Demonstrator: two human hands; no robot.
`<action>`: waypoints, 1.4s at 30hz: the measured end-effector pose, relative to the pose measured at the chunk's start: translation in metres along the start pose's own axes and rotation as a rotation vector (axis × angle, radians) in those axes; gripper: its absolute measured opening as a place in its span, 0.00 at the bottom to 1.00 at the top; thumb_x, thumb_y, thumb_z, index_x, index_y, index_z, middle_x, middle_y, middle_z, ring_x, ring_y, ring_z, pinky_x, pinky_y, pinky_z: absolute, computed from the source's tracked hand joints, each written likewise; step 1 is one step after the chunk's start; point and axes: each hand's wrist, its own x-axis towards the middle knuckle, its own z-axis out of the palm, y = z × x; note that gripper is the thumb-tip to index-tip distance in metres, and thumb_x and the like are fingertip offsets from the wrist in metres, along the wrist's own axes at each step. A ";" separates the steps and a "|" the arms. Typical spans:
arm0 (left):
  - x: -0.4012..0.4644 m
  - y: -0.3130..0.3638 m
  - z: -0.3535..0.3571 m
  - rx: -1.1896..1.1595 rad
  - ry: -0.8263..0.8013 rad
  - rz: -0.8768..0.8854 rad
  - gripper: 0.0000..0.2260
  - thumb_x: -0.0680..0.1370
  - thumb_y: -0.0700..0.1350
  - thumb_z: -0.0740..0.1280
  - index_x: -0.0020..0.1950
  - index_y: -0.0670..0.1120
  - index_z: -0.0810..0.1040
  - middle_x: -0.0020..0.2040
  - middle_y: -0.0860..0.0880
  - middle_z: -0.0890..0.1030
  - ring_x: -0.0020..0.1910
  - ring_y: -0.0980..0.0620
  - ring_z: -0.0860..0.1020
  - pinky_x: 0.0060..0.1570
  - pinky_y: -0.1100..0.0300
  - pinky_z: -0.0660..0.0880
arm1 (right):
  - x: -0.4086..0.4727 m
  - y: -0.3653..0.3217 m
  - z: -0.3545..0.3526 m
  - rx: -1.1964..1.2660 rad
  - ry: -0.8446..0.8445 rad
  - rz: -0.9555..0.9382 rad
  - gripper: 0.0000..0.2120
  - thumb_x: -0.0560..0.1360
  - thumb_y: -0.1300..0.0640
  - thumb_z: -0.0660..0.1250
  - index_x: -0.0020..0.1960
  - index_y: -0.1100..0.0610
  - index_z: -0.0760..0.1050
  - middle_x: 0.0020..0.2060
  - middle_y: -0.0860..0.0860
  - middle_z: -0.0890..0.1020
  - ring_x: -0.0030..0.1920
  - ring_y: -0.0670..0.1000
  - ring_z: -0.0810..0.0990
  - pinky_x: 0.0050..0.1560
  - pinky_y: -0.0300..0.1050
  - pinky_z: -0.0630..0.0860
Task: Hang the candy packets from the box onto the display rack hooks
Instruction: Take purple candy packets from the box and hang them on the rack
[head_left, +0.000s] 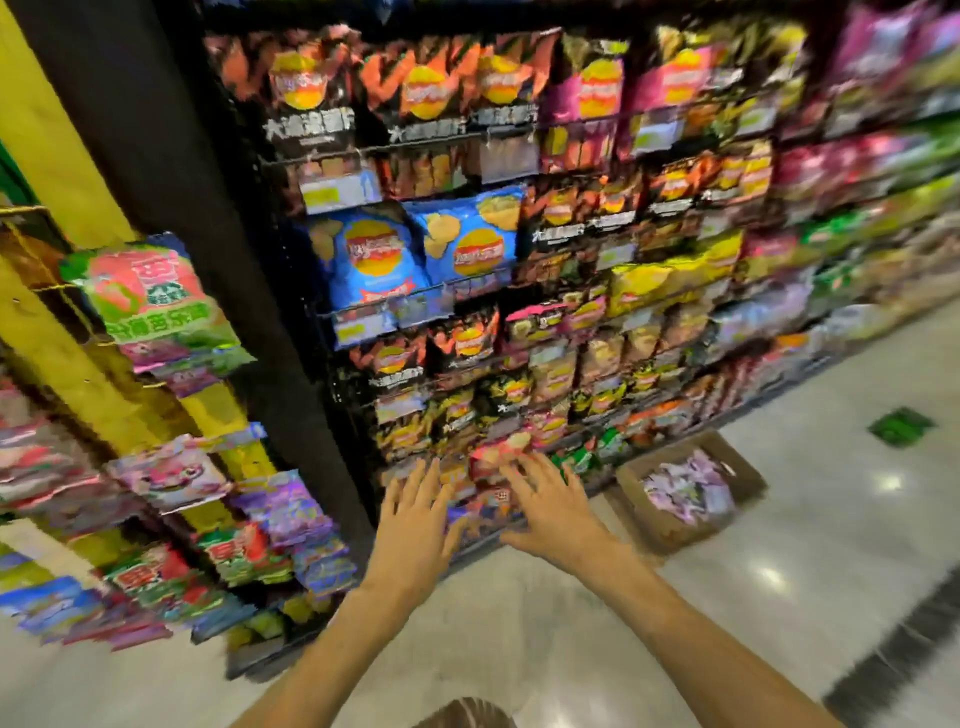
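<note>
Here, glossy pale floor (519, 623); cardboard box (748, 478) beside snack shelves (519, 260); left hand (415, 525) and right hand (550, 509) with fingers spread, empty.

a shop aisle, blurred by camera motion: tall dark wire shelves (467, 291) packed with crisp bags (374, 254) fill the frame from twelve to three o'clock. a yellow wall (57, 130) rises at ten o'clock. the pale glossy floor (779, 545) at five o'clock mirrors ceiling lights and carries a green floor sticker (900, 426) at three o'clock.
</note>
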 end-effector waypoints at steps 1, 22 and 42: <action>0.013 0.016 0.007 -0.004 -0.015 0.043 0.29 0.80 0.61 0.51 0.74 0.49 0.75 0.76 0.45 0.72 0.75 0.42 0.71 0.71 0.40 0.71 | -0.007 0.021 0.002 0.011 -0.002 0.040 0.45 0.77 0.33 0.64 0.84 0.48 0.46 0.83 0.53 0.49 0.83 0.56 0.45 0.80 0.63 0.47; 0.338 0.267 0.098 -0.191 -0.266 0.606 0.37 0.78 0.66 0.37 0.82 0.50 0.61 0.83 0.47 0.56 0.83 0.45 0.51 0.80 0.42 0.53 | -0.001 0.346 0.003 0.109 0.030 0.688 0.43 0.77 0.31 0.61 0.83 0.48 0.48 0.82 0.53 0.55 0.82 0.56 0.51 0.80 0.59 0.49; 0.602 0.453 0.210 -0.086 -0.439 0.650 0.26 0.83 0.59 0.53 0.78 0.51 0.68 0.76 0.47 0.72 0.74 0.45 0.72 0.68 0.45 0.73 | 0.108 0.662 0.036 0.339 -0.100 0.748 0.43 0.77 0.34 0.64 0.83 0.48 0.49 0.82 0.55 0.57 0.81 0.58 0.55 0.78 0.60 0.55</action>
